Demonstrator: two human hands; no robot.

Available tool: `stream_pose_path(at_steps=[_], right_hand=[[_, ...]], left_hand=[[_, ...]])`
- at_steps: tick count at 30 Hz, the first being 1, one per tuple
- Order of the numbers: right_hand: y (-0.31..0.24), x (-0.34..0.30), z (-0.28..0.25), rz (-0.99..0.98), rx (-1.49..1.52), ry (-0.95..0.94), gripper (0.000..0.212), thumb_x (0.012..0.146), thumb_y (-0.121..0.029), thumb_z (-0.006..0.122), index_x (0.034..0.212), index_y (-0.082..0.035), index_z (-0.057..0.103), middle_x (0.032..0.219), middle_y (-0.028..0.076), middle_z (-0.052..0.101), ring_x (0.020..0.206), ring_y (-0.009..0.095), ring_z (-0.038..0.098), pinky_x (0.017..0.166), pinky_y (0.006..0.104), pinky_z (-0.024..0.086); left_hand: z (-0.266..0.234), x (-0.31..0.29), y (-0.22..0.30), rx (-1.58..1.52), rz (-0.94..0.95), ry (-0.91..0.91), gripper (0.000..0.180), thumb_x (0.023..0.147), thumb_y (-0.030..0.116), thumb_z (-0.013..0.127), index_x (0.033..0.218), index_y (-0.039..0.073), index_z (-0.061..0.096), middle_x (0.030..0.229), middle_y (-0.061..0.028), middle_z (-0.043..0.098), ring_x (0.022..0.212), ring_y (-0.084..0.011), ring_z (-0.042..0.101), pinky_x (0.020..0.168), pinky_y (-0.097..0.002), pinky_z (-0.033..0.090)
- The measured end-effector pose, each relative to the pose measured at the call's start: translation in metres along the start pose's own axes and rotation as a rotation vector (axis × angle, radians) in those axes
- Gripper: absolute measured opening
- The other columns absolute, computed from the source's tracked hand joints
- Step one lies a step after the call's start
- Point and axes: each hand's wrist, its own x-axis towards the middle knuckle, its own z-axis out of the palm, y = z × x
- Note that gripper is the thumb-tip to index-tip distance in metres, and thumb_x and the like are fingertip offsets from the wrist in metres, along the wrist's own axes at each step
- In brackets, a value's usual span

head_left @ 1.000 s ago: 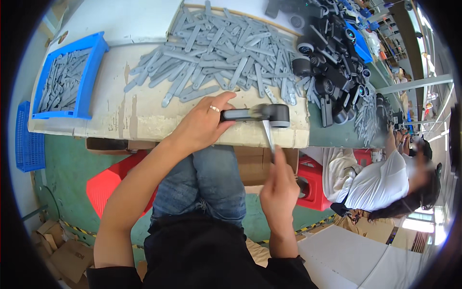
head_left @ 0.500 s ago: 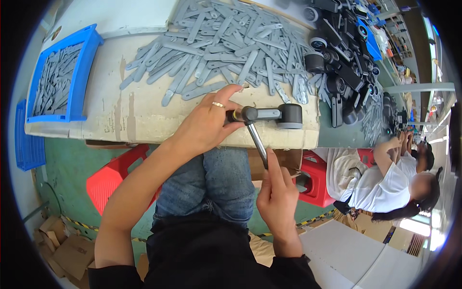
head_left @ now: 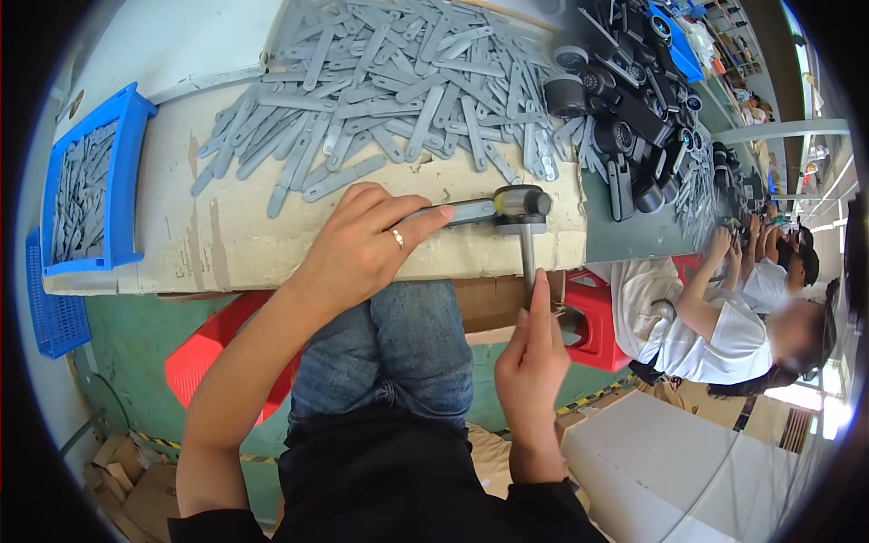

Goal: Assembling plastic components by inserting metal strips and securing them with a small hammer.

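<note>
My left hand (head_left: 362,242), with a ring on one finger, is closed on a long black handle part with a grey strip (head_left: 471,212) along its top. It lies near the table's front edge, pointing right. My right hand (head_left: 534,362) grips the shaft of a small mallet (head_left: 529,253), forefinger stretched along the metal. The mallet's dark, blurred head lies over the round right end of the handle part and mostly hides it. Whether the head touches it, I cannot tell.
Beyond my hands spreads a heap of grey strips (head_left: 389,81). Black assembled handle parts (head_left: 625,118) are piled to the right. A blue tray (head_left: 127,181) of smaller strips stands at the left. Red stools (head_left: 597,317) stand below, and a person in white (head_left: 715,335) sits at the right.
The mallet head has shifted right, from the left end of the handle part to its round right end. My left hand now grips the left end. The view has shifted slightly.
</note>
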Motion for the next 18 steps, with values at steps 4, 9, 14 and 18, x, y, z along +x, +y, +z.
stream_pose_path(at_steps=[4, 9, 14, 18], right_hand=[[-0.006, 0.000, -0.038, -0.190, 0.009, 0.178, 0.053, 0.096, 0.006, 0.056, 0.149, 0.006, 0.051, 0.100, 0.022, 0.067, 0.071, 0.032, 0.060, 0.062, 0.0391, 0.050], [0.006, -0.001, 0.005, -0.075, -0.043, 0.048, 0.063, 0.092, 0.005, 0.060, 0.153, -0.006, 0.052, 0.084, 0.013, 0.058, 0.072, 0.032, 0.061, 0.059, 0.0417, 0.050], [-0.001, 0.000, -0.040, -0.261, -0.012, 0.320, 0.057, 0.096, 0.005, 0.057, 0.152, -0.004, 0.053, 0.091, 0.014, 0.063, 0.074, 0.033, 0.062, 0.061, 0.0403, 0.051], [0.000, 0.010, -0.005, -0.105, -0.074, 0.032, 0.064, 0.090, 0.008, 0.059, 0.152, -0.007, 0.054, 0.084, 0.012, 0.059, 0.067, 0.032, 0.060, 0.058, 0.0430, 0.049]], left_hand=[[-0.003, 0.002, -0.005, -0.020, -0.010, -0.015, 0.044, 0.080, -0.001, 0.079, 0.123, 0.010, 0.076, 0.113, -0.0060, 0.072, 0.089, -0.0263, 0.061, 0.087, -0.0390, 0.049], [-0.002, 0.002, 0.001, -0.019, -0.006, -0.019, 0.045, 0.081, -0.001, 0.078, 0.124, 0.010, 0.076, 0.114, -0.0062, 0.072, 0.090, -0.0265, 0.061, 0.088, -0.0388, 0.049], [-0.002, 0.001, 0.001, 0.000, -0.008, -0.004, 0.038, 0.085, 0.003, 0.073, 0.122, 0.010, 0.076, 0.109, -0.0053, 0.071, 0.088, -0.0241, 0.060, 0.087, -0.0374, 0.049], [-0.003, 0.005, 0.000, -0.018, -0.001, 0.003, 0.039, 0.085, 0.002, 0.072, 0.123, 0.009, 0.075, 0.109, -0.0055, 0.071, 0.088, -0.0249, 0.060, 0.089, -0.0387, 0.049]])
